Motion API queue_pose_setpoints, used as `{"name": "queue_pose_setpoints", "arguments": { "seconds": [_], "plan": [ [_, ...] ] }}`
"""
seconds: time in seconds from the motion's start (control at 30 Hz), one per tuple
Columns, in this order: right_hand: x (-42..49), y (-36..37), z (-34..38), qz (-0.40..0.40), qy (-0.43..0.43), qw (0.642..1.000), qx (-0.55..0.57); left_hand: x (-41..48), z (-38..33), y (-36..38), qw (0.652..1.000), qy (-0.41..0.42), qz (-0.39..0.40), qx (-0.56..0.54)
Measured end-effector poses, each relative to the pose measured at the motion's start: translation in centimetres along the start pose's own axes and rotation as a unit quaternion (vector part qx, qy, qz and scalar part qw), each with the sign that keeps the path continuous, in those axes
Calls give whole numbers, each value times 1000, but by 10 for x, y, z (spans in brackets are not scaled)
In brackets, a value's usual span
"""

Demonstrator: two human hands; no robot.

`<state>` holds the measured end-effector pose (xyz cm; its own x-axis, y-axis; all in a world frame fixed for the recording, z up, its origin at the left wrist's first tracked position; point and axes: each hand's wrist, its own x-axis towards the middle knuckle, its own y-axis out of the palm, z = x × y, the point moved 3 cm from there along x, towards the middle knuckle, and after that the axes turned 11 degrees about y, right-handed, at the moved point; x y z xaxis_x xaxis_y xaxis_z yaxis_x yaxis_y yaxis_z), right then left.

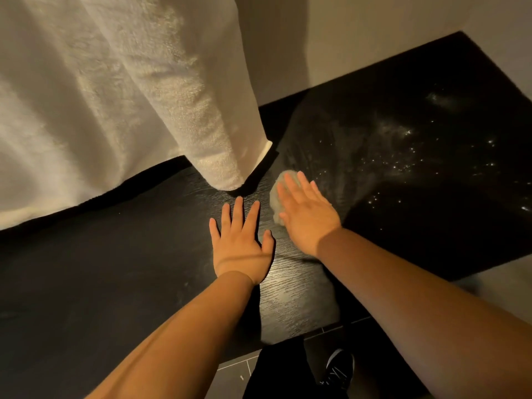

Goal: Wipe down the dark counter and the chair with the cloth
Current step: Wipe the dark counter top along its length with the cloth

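The dark wood-grain counter [115, 269] runs across the view below me. My right hand [309, 214] lies flat with straight fingers on a small pale cloth [277, 194], pressing it onto the counter near the middle. Only the cloth's left edge shows past my fingers. My left hand [241, 243] rests flat on the counter just left of it, fingers spread. White specks and dusty smears [417, 151] cover the counter surface to the right of the cloth. No chair is in view.
A white towelling robe [115, 96] hangs down over the back left of the counter, its sleeve end [230, 168] close above my left hand. A beige wall stands behind. Dark floor tiles, my trouser leg and a black shoe [339, 370] show below the counter's front edge.
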<state>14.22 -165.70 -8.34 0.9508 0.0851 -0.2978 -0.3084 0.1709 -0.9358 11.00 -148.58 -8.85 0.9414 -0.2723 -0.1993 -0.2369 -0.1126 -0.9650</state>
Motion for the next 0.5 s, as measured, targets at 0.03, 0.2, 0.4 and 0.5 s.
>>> {"name": "queue_pose_setpoints", "arguments": {
  "seconds": [0.03, 0.2, 0.4, 0.5],
  "plan": [
    [-12, 6, 3, -2, -38, 999, -23, 0, 0, 0, 1000, 0, 4, 0],
    [-52, 20, -14, 5, -136, 991, -1, 2, 1, 0, 1000, 0, -1, 3],
    [29, -12, -14, -27, -30, 999, 13, 2, 0, 0, 1000, 2, -5, 4],
    [26, -7, -9, -21, -12, 1000, 13, 1, 0, 0, 1000, 3, -5, 5]
  ]
}}
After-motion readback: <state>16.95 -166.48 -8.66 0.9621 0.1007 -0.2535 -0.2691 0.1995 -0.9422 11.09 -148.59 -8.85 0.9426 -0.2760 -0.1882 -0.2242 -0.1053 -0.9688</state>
